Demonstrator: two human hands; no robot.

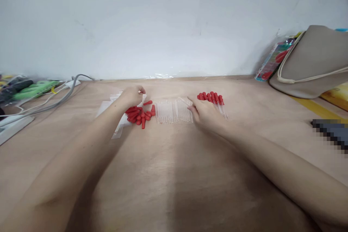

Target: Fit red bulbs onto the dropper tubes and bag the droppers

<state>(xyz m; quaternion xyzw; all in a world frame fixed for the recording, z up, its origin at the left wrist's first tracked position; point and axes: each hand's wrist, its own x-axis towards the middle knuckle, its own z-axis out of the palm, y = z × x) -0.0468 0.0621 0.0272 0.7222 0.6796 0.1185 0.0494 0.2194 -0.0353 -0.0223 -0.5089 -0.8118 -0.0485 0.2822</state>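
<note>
the right hand (205,113) pinches a clear tube (183,100) by the tube row (168,112). the left hand (131,96), grip unclear, is near loose red bulbs (133,114); bulb-capped tubes (212,97) lie right on the tabletop (152,174).

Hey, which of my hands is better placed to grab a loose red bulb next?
Your left hand, probably: it's close beside the loose red bulbs, though whether it grips anything is unclear. Your right hand is farther off and holds a clear tube.
</note>
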